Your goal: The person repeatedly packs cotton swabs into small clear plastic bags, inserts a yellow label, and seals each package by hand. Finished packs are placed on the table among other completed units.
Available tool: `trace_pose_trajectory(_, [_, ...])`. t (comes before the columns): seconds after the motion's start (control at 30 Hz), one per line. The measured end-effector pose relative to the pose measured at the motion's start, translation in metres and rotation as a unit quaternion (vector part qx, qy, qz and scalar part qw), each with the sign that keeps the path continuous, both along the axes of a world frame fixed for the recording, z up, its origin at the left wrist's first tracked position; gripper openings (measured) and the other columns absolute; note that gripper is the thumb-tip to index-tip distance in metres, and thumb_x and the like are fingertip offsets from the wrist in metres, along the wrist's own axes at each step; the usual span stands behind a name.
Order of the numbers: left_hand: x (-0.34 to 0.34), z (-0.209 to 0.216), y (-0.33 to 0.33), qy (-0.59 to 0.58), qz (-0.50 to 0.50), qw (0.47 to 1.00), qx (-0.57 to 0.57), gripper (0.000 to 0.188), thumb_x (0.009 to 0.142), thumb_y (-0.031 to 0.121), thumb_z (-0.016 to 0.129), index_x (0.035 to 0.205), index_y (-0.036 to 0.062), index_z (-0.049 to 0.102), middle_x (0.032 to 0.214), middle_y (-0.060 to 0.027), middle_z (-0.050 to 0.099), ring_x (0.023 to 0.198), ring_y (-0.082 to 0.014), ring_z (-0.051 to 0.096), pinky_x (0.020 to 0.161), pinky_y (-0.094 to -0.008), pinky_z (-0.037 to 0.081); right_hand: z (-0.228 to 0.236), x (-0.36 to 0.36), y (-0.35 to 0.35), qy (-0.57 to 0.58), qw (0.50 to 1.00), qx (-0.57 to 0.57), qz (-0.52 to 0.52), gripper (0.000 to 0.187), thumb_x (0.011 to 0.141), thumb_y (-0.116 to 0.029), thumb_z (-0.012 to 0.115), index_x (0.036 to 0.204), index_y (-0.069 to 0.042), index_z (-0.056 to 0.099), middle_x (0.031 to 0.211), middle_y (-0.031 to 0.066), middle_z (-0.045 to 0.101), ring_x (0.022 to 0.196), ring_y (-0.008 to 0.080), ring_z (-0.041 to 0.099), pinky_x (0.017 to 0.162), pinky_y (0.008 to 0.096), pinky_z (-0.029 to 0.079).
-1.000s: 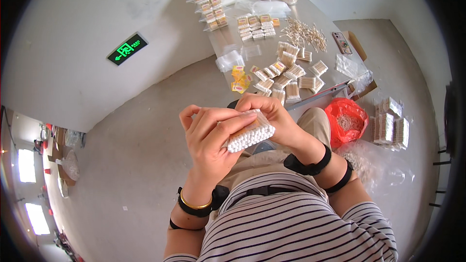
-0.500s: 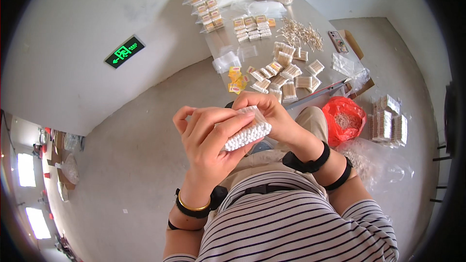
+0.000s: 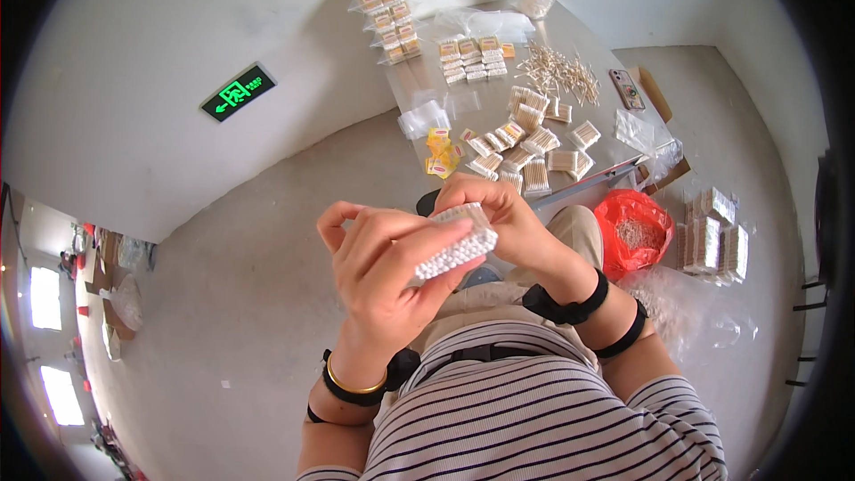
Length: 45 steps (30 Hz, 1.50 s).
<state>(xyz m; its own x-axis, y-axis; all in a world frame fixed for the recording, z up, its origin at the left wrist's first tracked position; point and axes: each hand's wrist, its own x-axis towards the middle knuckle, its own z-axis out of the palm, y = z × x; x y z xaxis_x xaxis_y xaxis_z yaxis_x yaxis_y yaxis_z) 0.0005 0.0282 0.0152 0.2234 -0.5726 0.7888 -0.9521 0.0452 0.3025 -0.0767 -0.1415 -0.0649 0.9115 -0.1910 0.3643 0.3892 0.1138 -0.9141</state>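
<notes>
In front of my body, a clear pack of cotton swabs [image 3: 456, 252] is held up with its white cotton tips facing me. My left hand [image 3: 378, 258] is closed on its left side, fingers over the top and thumb beneath. At the pack's far right end, the bent fingers of my right hand [image 3: 499, 212] grip it too; their tips are partly hidden. Beyond my hands, on the grey table [image 3: 405, 82], lie several small bundles of swabs [image 3: 534, 142]. Yellow cards [image 3: 440, 153] are scattered at the table's left near corner.
Loose swabs [image 3: 561, 71], a phone [image 3: 626, 89] and clear bags [image 3: 423, 118] lie on the table. Packed swabs [image 3: 389, 22] are stacked at its back left. A red bag of swabs [image 3: 631, 230] and stacked bundles [image 3: 712, 236] stand right of my legs.
The whole view has shifted slightly, with the table a little lower and farther right. Both hands keep hold of the swab pack, which looks nearly unchanged.
</notes>
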Motion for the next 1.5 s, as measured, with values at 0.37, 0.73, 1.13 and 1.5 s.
trace_pose_trajectory(0.37, [0.026, -0.033, 0.005, 0.530, -0.096, 0.834, -0.122, 0.062, 0.091, 0.009, 0.078, 0.144, 0.0033, 0.046, 0.096, -0.0038, 0.064, 0.088, -0.0101, 0.059, 0.086, -0.0279, 0.049, 0.021, -0.017, -0.021, 0.023, 0.995, 0.088, 0.032, 0.007, 0.099, -0.006, 0.068, 0.105, -0.004, 0.067, 0.104, -0.0008, 0.063, 0.100, 0.0097, 0.061, 0.094, 0.0284, 0.047])
trace_pose_trajectory(0.73, [0.025, -0.035, 0.011, 0.603, -0.175, 0.770, -0.115, 0.052, 0.095, 0.012, 0.071, 0.142, 0.0037, 0.049, 0.102, -0.0046, 0.065, 0.094, -0.0103, 0.061, 0.089, -0.0276, 0.049, 0.019, -0.025, -0.020, 0.037, 0.988, 0.144, 0.034, 0.009, 0.100, -0.014, 0.067, 0.104, -0.007, 0.064, 0.104, -0.0021, 0.066, 0.100, 0.0081, 0.059, 0.094, 0.0264, 0.045])
trace_pose_trajectory(1.13, [0.010, -0.031, 0.015, 0.452, -0.142, 0.874, -0.110, 0.042, 0.090, 0.000, 0.074, 0.128, -0.0004, 0.055, 0.106, -0.0074, 0.065, 0.095, -0.0128, 0.065, 0.085, -0.0264, 0.053, 0.053, -0.032, 0.001, 0.019, 0.994, 0.104, 0.009, 0.050, 0.095, -0.016, 0.074, 0.139, -0.002, 0.052, 0.124, 0.0038, 0.062, 0.117, 0.0127, 0.059, 0.101, 0.0307, 0.046])
trace_pose_trajectory(1.5, [0.003, -0.026, 0.015, 0.467, -0.155, 0.865, -0.098, 0.041, 0.090, 0.002, 0.074, 0.127, -0.0016, 0.056, 0.109, -0.0099, 0.065, 0.098, -0.0147, 0.066, 0.090, -0.0293, 0.052, 0.049, -0.042, 0.008, 0.004, 0.998, 0.046, -0.049, 0.042, 0.093, -0.007, 0.077, 0.129, -0.001, 0.057, 0.118, 0.0027, 0.065, 0.110, 0.0107, 0.061, 0.094, 0.0283, 0.051])
